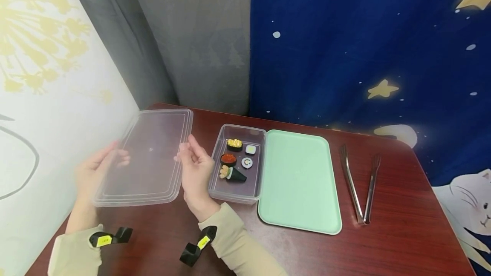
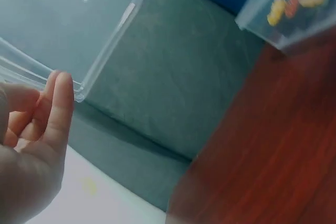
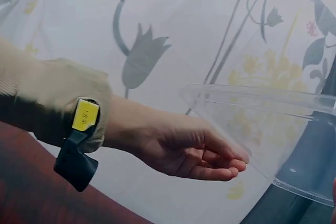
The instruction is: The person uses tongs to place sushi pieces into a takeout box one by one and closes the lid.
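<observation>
A clear plastic lid [image 1: 153, 156] is held up in the air, tilted, over the left part of the table. My left hand [image 1: 93, 171] grips its left edge, its fingers partly seen through the plastic. On the right edge, my right hand [image 1: 195, 171] pinches the rim between thumb and fingers. Just right of that hand stands an uncovered clear plastic box [image 1: 251, 197]. Inside lie a corn-topped sushi [image 1: 235, 144], a red roe sushi [image 1: 228, 159], a hand roll [image 1: 235, 175] and two small sushi rolls [image 1: 247, 163]. In the left wrist view, my left fingertips [image 2: 63, 85] meet the lid's corner.
A pale green tray [image 1: 301, 182] lies against the box's right side. Farther right, metal tongs [image 1: 364, 218] rest spread on the dark red table [image 1: 402, 208]. A patterned white cloth [image 1: 57, 76] stands at the left, and grey and blue curtains [image 1: 326, 54] hang behind.
</observation>
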`<action>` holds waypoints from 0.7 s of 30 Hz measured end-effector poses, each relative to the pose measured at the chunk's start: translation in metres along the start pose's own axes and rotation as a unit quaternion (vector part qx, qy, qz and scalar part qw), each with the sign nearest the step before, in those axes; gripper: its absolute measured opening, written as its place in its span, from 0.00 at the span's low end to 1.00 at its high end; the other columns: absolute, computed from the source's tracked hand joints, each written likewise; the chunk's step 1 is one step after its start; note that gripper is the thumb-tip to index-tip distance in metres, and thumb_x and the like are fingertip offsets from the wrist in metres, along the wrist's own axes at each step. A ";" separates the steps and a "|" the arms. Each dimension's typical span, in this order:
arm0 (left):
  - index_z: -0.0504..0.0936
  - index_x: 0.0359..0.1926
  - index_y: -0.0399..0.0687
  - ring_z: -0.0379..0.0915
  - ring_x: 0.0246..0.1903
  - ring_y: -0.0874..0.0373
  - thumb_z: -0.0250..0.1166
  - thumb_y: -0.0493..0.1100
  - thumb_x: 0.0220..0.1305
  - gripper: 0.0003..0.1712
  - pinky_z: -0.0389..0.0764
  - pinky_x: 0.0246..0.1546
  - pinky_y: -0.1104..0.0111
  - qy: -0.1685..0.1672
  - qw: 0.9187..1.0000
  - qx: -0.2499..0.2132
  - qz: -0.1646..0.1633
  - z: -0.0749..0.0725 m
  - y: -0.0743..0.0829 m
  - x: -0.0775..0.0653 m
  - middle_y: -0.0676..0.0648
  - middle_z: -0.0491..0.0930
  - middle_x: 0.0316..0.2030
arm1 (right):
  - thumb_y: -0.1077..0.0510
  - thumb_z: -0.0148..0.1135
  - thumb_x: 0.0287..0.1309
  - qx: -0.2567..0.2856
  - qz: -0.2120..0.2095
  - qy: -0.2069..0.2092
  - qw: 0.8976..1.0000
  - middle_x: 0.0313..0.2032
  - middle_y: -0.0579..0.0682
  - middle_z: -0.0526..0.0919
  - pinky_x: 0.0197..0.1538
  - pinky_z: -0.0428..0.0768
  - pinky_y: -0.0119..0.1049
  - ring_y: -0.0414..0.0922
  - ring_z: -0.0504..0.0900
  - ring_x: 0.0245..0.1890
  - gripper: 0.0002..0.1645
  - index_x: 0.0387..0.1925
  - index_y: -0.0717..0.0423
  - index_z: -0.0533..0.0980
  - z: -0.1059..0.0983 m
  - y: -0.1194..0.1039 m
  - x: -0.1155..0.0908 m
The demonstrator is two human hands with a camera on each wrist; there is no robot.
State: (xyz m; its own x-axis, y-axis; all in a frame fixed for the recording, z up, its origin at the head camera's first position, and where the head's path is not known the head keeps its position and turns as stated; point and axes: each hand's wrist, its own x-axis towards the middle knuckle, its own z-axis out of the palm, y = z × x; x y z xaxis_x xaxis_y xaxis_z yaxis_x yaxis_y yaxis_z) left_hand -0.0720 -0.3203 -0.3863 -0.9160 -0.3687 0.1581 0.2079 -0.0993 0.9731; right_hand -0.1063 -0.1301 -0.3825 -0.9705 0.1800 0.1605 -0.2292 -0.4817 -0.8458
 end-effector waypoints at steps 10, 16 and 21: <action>0.78 0.54 0.42 0.79 0.28 0.59 0.44 0.29 0.70 0.20 0.81 0.28 0.70 -0.105 0.983 -0.152 0.008 0.022 0.004 0.010 0.46 0.82 0.29 | 0.67 0.58 0.58 -0.019 -0.003 0.014 1.000 0.38 0.64 0.82 0.38 0.82 0.37 0.56 0.83 0.31 0.22 0.54 0.72 0.72 -0.010 -0.016 0.016; 0.79 0.51 0.40 0.78 0.25 0.61 0.48 0.31 0.70 0.16 0.81 0.25 0.71 -0.087 0.991 -0.096 0.016 0.046 0.005 0.018 0.48 0.81 0.26 | 0.66 0.52 0.64 -0.062 -0.046 0.003 0.997 0.38 0.66 0.82 0.38 0.82 0.37 0.57 0.82 0.30 0.20 0.55 0.73 0.70 -0.025 -0.025 0.029; 0.83 0.44 0.42 0.78 0.22 0.61 0.52 0.31 0.67 0.14 0.80 0.22 0.71 -0.069 0.994 -0.087 0.002 0.068 0.005 0.026 0.48 0.81 0.23 | 0.68 0.52 0.63 -0.082 -0.071 0.009 0.994 0.37 0.66 0.81 0.37 0.82 0.37 0.54 0.82 0.29 0.19 0.55 0.73 0.71 -0.041 -0.032 0.040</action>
State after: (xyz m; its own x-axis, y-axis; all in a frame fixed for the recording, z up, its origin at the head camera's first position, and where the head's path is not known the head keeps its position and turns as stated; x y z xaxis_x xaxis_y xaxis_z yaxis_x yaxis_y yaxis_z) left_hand -0.1177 -0.2678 -0.3665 -0.9509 -0.2395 0.1959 0.2573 -0.2601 0.9307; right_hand -0.1347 -0.0730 -0.3701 -0.9276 0.2518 0.2760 -0.3467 -0.3049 -0.8870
